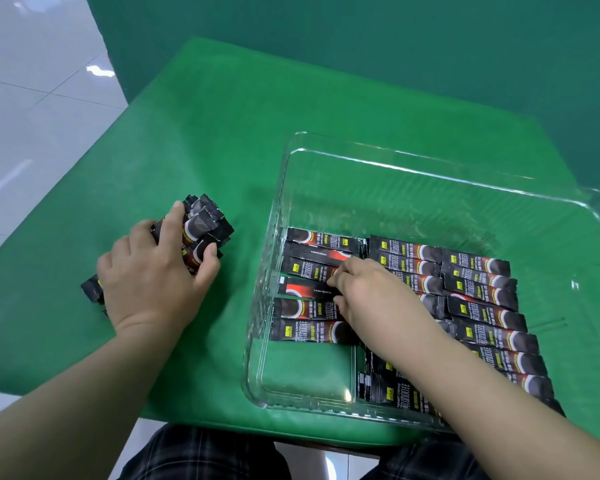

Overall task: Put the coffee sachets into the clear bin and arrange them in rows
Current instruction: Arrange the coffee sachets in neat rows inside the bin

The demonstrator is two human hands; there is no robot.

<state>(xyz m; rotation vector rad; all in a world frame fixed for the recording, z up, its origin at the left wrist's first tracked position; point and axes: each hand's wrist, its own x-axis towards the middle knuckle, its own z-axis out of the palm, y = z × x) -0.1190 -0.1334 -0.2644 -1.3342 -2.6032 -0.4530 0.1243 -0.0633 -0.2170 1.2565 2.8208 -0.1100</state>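
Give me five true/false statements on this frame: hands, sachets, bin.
1. The left hand grips a bundle of sachets outside the clear bin. True.
2. The right hand is inside the bin, pinching a sachet in the left column. True.
3. The bin is full to its far wall. False: its far part shows bare floor.
4. The sachets in the bin stand upright. False: they lie flat in columns.
5. The bin sits on a green cloth. True.

Left hand (pixel 153 271) grips sachet bundle (pixel 201 233); right hand (pixel 371 289) pinches binned sachet (pixel 305 287).
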